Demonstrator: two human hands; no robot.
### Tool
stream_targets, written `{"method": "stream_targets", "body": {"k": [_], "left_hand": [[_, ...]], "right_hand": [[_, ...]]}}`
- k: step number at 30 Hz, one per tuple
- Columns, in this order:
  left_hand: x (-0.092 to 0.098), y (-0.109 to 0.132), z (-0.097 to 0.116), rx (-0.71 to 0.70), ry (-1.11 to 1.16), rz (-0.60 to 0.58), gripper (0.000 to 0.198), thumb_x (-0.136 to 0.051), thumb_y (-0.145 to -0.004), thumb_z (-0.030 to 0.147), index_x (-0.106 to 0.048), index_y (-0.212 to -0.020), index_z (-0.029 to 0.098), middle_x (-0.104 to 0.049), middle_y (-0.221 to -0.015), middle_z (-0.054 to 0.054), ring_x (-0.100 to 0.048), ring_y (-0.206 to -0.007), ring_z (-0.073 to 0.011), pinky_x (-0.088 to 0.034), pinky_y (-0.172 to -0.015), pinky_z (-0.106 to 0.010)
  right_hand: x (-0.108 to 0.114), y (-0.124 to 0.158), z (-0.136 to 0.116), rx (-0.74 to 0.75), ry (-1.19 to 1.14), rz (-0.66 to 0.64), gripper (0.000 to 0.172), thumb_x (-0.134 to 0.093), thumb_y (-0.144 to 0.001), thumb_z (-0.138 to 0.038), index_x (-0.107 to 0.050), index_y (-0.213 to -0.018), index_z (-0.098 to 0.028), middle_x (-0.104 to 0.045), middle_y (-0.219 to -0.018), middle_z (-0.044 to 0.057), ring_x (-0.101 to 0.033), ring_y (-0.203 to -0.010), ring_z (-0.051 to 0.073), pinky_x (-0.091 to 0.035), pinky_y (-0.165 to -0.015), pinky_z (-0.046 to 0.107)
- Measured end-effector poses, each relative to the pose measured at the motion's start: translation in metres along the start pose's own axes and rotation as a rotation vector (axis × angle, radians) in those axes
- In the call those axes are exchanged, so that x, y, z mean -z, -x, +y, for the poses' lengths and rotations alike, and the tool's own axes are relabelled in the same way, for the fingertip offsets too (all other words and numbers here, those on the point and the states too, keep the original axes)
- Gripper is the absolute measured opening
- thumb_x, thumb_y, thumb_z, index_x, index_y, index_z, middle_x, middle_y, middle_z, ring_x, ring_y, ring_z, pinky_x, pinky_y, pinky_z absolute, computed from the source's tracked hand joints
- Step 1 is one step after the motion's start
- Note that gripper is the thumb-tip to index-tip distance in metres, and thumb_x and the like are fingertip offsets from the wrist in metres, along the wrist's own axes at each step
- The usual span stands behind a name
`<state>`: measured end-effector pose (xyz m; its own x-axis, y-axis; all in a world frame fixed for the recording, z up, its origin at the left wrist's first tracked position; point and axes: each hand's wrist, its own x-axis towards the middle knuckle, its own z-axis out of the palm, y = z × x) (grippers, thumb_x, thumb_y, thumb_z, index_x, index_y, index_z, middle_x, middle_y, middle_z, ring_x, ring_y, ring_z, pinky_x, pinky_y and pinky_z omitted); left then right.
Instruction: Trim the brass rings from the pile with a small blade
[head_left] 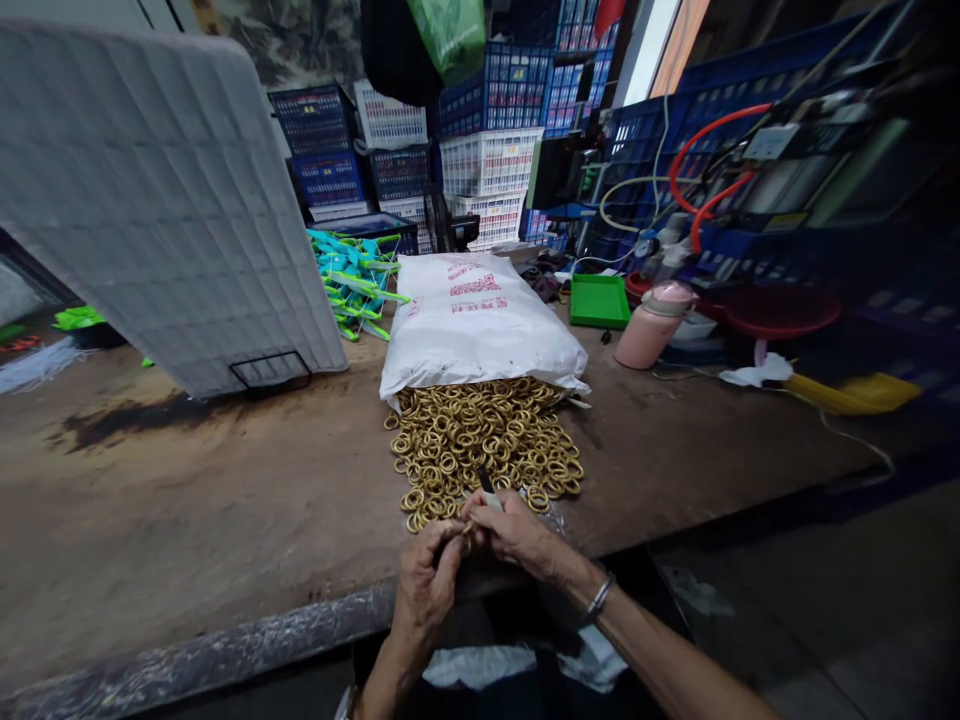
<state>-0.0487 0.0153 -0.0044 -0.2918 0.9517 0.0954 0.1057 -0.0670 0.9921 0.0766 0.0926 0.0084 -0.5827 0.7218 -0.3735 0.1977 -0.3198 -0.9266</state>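
A heap of several golden rings spills from the open mouth of a white printed sack onto the brown workbench. Just in front of the heap, at the bench's near edge, my two hands meet. My left hand is closed in a pinch on a golden ring. My right hand is closed round a small dark-tipped tool that points up toward the heap. A metal bracelet sits on my right wrist.
A grey gridded panel leans at the left on the bench. Teal plastic parts lie behind it. A green tray, a pink bottle and a red bowl stand at right. Stacked blue and white crates fill the back.
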Motion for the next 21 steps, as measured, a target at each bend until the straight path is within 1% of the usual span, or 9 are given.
{"method": "stream_targets", "body": {"k": [3,5,8,11,13,15,17,21], "left_hand": [[-0.001,0.0,0.002,0.042,-0.018,-0.013,0.011,-0.058,-0.073,0.022,-0.069,-0.074,0.018,-0.065,-0.069,-0.004,-0.056,-0.067,-0.0177,-0.041,-0.068,-0.025],[-0.003,0.0,0.003,0.089,0.037,-0.015,0.013,-0.059,-0.073,0.026,-0.067,-0.071,0.017,-0.062,-0.066,-0.002,-0.054,-0.064,-0.0162,-0.041,-0.064,-0.024],[-0.005,0.0,0.0,0.175,0.106,-0.024,0.018,-0.059,-0.072,0.033,-0.064,-0.069,0.016,-0.054,-0.056,0.001,-0.046,-0.052,-0.0112,-0.037,-0.053,-0.02],[-0.007,-0.001,-0.006,0.258,0.167,-0.045,0.025,-0.059,-0.071,0.04,-0.06,-0.066,0.015,-0.045,-0.047,0.005,-0.034,-0.04,-0.0064,-0.027,-0.041,-0.017],[-0.008,-0.002,-0.009,0.315,0.231,-0.072,0.032,-0.058,-0.071,0.045,-0.055,-0.061,0.016,-0.038,-0.043,0.007,-0.026,-0.036,-0.0045,-0.019,-0.037,-0.017],[-0.009,-0.003,-0.011,0.352,0.282,-0.098,0.037,-0.057,-0.07,0.05,-0.05,-0.058,0.016,-0.034,-0.041,0.009,-0.022,-0.034,-0.0033,-0.015,-0.035,-0.017],[-0.009,-0.003,-0.012,0.365,0.311,-0.109,0.038,-0.056,-0.069,0.052,-0.049,-0.058,0.016,-0.035,-0.042,0.009,-0.021,-0.033,-0.0024,-0.013,-0.034,-0.017],[-0.008,-0.003,-0.009,0.391,0.336,-0.104,0.037,-0.057,-0.069,0.051,-0.049,-0.061,0.015,-0.044,-0.048,0.006,-0.025,-0.033,-0.0015,-0.015,-0.033,-0.016]], "right_hand": [[-0.002,-0.002,0.002,0.17,0.179,0.068,0.017,-0.048,-0.072,-0.033,-0.048,-0.065,-0.017,-0.042,-0.052,-0.007,-0.034,-0.045,0.005,-0.029,-0.044,0.017],[-0.003,-0.002,0.003,0.234,0.251,0.099,0.02,-0.049,-0.072,-0.032,-0.045,-0.06,-0.017,-0.041,-0.053,-0.006,-0.037,-0.051,0.006,-0.032,-0.05,0.017],[-0.005,-0.003,0.004,0.217,0.269,0.106,0.022,-0.048,-0.073,-0.033,-0.044,-0.059,-0.017,-0.042,-0.054,-0.006,-0.038,-0.053,0.007,-0.032,-0.052,0.018],[-0.005,-0.005,0.006,0.203,0.27,0.127,0.019,-0.048,-0.071,-0.032,-0.045,-0.06,-0.017,-0.043,-0.054,-0.005,-0.039,-0.054,0.008,-0.032,-0.052,0.019],[-0.005,-0.006,0.006,0.2,0.266,0.132,0.018,-0.048,-0.07,-0.032,-0.044,-0.06,-0.018,-0.043,-0.054,-0.005,-0.038,-0.053,0.008,-0.032,-0.051,0.019],[-0.006,-0.006,0.006,0.197,0.255,0.112,0.019,-0.048,-0.071,-0.032,-0.044,-0.06,-0.018,-0.044,-0.054,-0.005,-0.039,-0.053,0.008,-0.032,-0.051,0.019],[-0.006,-0.006,0.006,0.206,0.233,0.073,0.021,-0.047,-0.073,-0.035,-0.044,-0.06,-0.018,-0.046,-0.053,-0.005,-0.041,-0.054,0.009,-0.033,-0.052,0.02],[-0.007,-0.005,0.007,0.23,0.19,0.021,0.025,-0.043,-0.077,-0.037,-0.046,-0.062,-0.017,-0.049,-0.053,-0.004,-0.043,-0.052,0.009,-0.034,-0.052,0.02]]}}
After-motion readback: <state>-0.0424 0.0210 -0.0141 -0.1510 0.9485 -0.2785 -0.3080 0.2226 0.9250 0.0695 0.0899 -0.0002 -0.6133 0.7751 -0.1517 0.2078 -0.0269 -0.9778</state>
